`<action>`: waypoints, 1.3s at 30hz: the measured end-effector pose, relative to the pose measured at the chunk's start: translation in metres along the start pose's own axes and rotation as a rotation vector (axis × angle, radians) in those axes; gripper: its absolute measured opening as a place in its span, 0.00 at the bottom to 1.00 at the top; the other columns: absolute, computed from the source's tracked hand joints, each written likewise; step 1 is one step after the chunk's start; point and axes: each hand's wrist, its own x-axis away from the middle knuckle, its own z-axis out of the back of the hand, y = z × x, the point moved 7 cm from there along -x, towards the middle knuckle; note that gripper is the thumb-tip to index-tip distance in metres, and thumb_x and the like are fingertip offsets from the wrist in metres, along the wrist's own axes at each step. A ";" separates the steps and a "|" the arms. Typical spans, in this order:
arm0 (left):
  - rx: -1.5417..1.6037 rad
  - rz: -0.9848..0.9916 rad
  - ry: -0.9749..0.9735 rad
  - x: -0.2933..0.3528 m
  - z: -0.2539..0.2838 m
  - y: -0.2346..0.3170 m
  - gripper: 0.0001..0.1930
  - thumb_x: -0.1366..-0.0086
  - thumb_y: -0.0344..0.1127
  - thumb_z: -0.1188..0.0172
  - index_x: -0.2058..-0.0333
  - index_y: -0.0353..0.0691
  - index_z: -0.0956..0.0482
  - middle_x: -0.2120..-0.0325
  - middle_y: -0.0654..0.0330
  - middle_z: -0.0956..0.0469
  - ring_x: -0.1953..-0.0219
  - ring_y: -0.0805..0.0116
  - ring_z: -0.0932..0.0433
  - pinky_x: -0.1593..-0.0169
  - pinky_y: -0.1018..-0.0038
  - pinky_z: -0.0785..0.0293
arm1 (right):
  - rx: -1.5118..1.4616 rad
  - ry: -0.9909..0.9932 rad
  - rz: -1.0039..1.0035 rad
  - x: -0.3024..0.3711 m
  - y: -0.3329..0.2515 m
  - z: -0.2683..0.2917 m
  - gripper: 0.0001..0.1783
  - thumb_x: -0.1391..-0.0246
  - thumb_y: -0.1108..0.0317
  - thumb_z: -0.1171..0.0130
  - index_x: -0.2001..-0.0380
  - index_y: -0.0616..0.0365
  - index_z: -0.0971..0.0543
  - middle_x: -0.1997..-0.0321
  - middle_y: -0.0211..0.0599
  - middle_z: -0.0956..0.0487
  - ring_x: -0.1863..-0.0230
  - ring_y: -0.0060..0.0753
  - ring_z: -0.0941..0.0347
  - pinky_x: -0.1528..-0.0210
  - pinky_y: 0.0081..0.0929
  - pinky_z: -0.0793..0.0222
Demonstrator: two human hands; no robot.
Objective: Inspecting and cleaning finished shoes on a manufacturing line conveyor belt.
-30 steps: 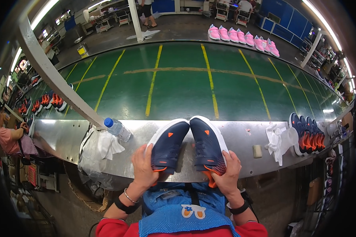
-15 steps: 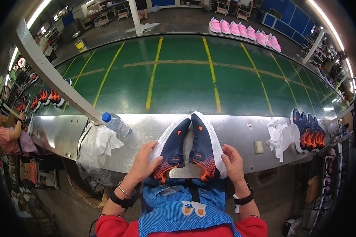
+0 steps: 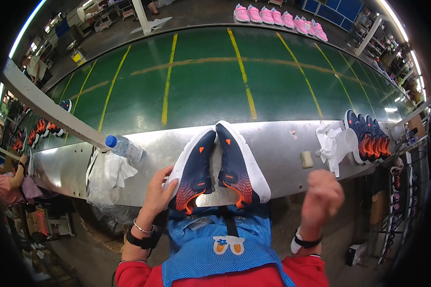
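Two navy and orange sneakers with white soles stand on the metal bench edge, toes pointing away and leaning close together, soles turned outward. My left hand (image 3: 159, 192) grips the left sneaker (image 3: 191, 172) by its outer sole near the heel, thumb and fingers closed on it. Beside it, the right sneaker (image 3: 238, 167) is touched by neither hand. My right hand (image 3: 322, 197) is off to the right over the bench's front edge, below a small beige block (image 3: 307, 160). Motion smears its fingers, so their state is unclear.
A blue-capped bottle (image 3: 124, 147) and a white plastic bag (image 3: 107, 174) are at the left. White tissue (image 3: 334, 146) and a row of similar sneakers (image 3: 367, 136) stand right. Beyond runs a green belt (image 3: 206, 95); pink shoes (image 3: 278, 19) line its far side. A slanted post (image 3: 52, 104) crosses the left.
My right hand has let go of the right sneaker and moved right, away from it. My left hand stays on the left sneaker. The whole view has shifted slightly.
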 end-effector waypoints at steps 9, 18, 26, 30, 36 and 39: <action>0.005 -0.009 0.024 0.001 -0.002 -0.008 0.19 0.43 0.30 0.46 0.52 0.35 0.32 0.59 0.53 0.28 0.56 0.63 0.28 0.53 0.70 0.33 | -0.181 -0.127 0.370 -0.021 -0.121 -0.032 0.12 0.47 0.56 0.47 0.59 0.39 0.25 0.70 0.19 0.30 0.68 0.18 0.37 0.63 0.22 0.45; 0.037 -0.005 0.031 0.000 -0.005 -0.013 0.19 0.43 0.31 0.46 0.52 0.36 0.32 0.59 0.53 0.28 0.56 0.63 0.28 0.54 0.71 0.33 | -0.136 -0.204 0.132 -0.022 -0.116 -0.034 0.08 0.47 0.58 0.50 0.64 0.38 0.24 0.71 0.14 0.27 0.70 0.16 0.38 0.62 0.22 0.47; 0.063 0.050 0.068 0.001 0.003 -0.020 0.14 0.39 0.31 0.51 0.54 0.35 0.29 0.60 0.54 0.26 0.58 0.65 0.27 0.53 0.73 0.33 | -0.212 -0.316 0.085 -0.020 -0.108 -0.053 0.05 0.46 0.61 0.51 0.69 0.41 0.26 0.76 0.14 0.31 0.73 0.16 0.40 0.65 0.21 0.49; 0.241 0.107 0.079 0.003 0.003 -0.035 0.13 0.36 0.33 0.53 0.56 0.34 0.28 0.62 0.56 0.24 0.58 0.69 0.27 0.53 0.76 0.34 | -0.306 -0.317 0.089 -0.019 -0.105 -0.057 0.05 0.46 0.62 0.52 0.68 0.41 0.26 0.76 0.16 0.30 0.73 0.16 0.40 0.65 0.21 0.49; 0.231 0.186 0.052 0.005 0.003 -0.045 0.14 0.35 0.35 0.54 0.56 0.32 0.28 0.62 0.56 0.24 0.59 0.70 0.27 0.54 0.78 0.33 | -0.391 -0.366 0.003 -0.011 -0.089 -0.058 0.09 0.45 0.63 0.53 0.60 0.43 0.26 0.69 0.26 0.27 0.66 0.26 0.35 0.59 0.26 0.45; 0.278 0.194 0.005 0.001 0.001 -0.045 0.17 0.34 0.39 0.56 0.55 0.32 0.28 0.61 0.56 0.25 0.59 0.70 0.28 0.53 0.77 0.34 | 0.069 -0.238 0.024 -0.007 -0.038 -0.043 0.11 0.50 0.61 0.46 0.69 0.58 0.28 0.68 0.36 0.30 0.67 0.30 0.36 0.66 0.27 0.40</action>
